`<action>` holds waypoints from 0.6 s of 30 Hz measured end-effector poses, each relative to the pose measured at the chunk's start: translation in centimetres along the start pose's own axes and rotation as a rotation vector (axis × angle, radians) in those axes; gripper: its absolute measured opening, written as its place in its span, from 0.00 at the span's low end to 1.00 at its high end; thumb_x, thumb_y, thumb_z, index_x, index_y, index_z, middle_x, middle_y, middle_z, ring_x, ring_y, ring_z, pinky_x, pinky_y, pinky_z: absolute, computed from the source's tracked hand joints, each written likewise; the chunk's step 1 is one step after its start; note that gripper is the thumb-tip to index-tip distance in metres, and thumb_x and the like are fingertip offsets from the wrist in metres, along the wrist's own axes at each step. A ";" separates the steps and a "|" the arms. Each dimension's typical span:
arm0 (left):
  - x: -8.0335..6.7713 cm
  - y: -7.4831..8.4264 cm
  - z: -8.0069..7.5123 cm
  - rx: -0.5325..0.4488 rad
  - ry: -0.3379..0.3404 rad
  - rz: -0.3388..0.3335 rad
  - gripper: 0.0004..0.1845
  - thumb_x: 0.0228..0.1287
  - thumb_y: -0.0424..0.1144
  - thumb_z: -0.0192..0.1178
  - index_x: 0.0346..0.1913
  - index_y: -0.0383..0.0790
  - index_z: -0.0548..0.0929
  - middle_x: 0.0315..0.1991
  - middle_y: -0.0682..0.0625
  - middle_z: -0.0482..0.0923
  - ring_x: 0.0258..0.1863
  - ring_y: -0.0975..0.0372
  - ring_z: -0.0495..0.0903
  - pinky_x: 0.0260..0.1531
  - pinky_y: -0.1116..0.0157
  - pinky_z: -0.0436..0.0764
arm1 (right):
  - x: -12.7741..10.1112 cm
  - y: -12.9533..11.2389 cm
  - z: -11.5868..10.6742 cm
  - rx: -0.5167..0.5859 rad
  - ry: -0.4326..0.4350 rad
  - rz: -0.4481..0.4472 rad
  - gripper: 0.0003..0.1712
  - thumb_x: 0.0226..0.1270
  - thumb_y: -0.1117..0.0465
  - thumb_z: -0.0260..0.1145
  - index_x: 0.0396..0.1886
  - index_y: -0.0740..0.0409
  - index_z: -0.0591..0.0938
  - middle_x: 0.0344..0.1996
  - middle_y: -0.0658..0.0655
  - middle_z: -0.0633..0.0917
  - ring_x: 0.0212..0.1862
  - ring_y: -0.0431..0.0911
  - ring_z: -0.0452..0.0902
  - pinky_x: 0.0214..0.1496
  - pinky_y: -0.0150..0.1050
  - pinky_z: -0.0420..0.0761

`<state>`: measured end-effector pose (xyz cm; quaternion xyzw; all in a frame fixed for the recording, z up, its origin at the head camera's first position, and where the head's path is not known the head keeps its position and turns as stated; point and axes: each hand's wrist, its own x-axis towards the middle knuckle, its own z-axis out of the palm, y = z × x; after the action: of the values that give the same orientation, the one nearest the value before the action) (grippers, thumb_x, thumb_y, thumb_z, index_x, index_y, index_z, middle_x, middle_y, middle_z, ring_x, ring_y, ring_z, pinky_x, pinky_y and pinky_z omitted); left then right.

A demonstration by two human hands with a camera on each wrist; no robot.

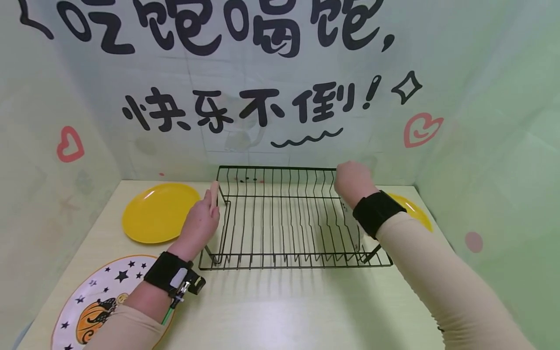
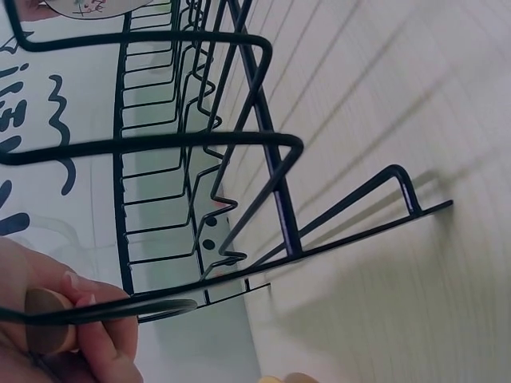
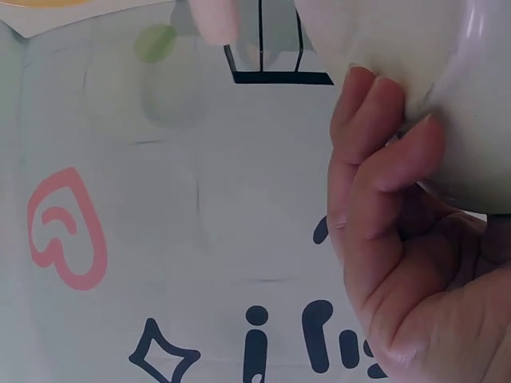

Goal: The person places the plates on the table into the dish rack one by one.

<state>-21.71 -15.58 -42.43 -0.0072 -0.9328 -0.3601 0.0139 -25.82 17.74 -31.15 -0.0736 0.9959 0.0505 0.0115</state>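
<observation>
A black wire dish rack (image 1: 280,261) stands in the middle of the table. At its left end my left hand (image 1: 202,221) grips the rack's end wire; in the left wrist view its fingers (image 2: 108,335) curl close around the wire. My right hand (image 1: 355,183) is at the rack's far right corner. It holds a pale plate (image 3: 479,120) by the edge, fingers curled against the rim. From the head, that plate shows nearly edge-on below the hand, upright at the rack's right end. Part of its printed face (image 2: 96,6) shows in the left wrist view.
A yellow plate (image 1: 153,214) lies left of the rack. Nearer, a white plate with pumpkin and stars (image 1: 83,296) lies partly under my left forearm. Another yellow plate (image 1: 413,211) sits at the right, partly hidden by my right wrist. A printed cloth (image 1: 262,155) hangs behind.
</observation>
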 end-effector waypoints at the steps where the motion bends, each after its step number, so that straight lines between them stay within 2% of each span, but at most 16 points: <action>1: 0.0 0.0 0.0 0.002 0.002 0.002 0.33 0.73 0.38 0.45 0.73 0.30 0.45 0.29 0.42 0.69 0.18 0.57 0.67 0.18 0.67 0.72 | 0.1 -0.2 0.0 -0.004 0.004 -0.002 0.23 0.67 0.72 0.47 0.10 0.54 0.63 0.13 0.49 0.60 0.18 0.41 0.54 0.16 0.34 0.52; 5: 0.0 -0.1 -0.1 0.007 0.013 -0.001 0.33 0.73 0.38 0.45 0.73 0.29 0.46 0.30 0.41 0.70 0.19 0.57 0.67 0.19 0.67 0.73 | 0.3 -0.9 0.2 -0.023 0.012 -0.012 0.25 0.66 0.71 0.47 0.09 0.52 0.60 0.12 0.48 0.55 0.17 0.41 0.51 0.16 0.33 0.50; 10: 0.0 0.0 0.0 0.005 0.018 -0.005 0.33 0.73 0.38 0.45 0.73 0.30 0.46 0.29 0.41 0.69 0.18 0.58 0.66 0.19 0.67 0.72 | 0.6 -1.3 0.4 0.009 -0.007 0.015 0.25 0.66 0.70 0.47 0.08 0.51 0.59 0.13 0.48 0.55 0.17 0.41 0.53 0.16 0.33 0.53; 16: 0.0 0.0 0.0 0.000 0.022 0.002 0.33 0.73 0.38 0.45 0.73 0.30 0.45 0.29 0.42 0.68 0.18 0.58 0.66 0.18 0.68 0.72 | 0.9 -1.0 0.4 0.119 -0.083 0.060 0.24 0.66 0.69 0.44 0.09 0.51 0.58 0.13 0.49 0.56 0.17 0.41 0.51 0.17 0.34 0.51; 18: 0.0 0.0 0.0 0.002 0.023 0.005 0.33 0.73 0.38 0.45 0.73 0.30 0.46 0.28 0.42 0.68 0.18 0.58 0.66 0.18 0.68 0.72 | 0.9 -0.8 0.3 0.096 -0.107 0.038 0.25 0.68 0.68 0.45 0.09 0.51 0.58 0.13 0.49 0.56 0.17 0.41 0.51 0.17 0.35 0.51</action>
<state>-21.72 -15.59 -42.44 -0.0055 -0.9329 -0.3591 0.0256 -26.54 16.81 -31.52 -0.0512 0.9964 0.0070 0.0671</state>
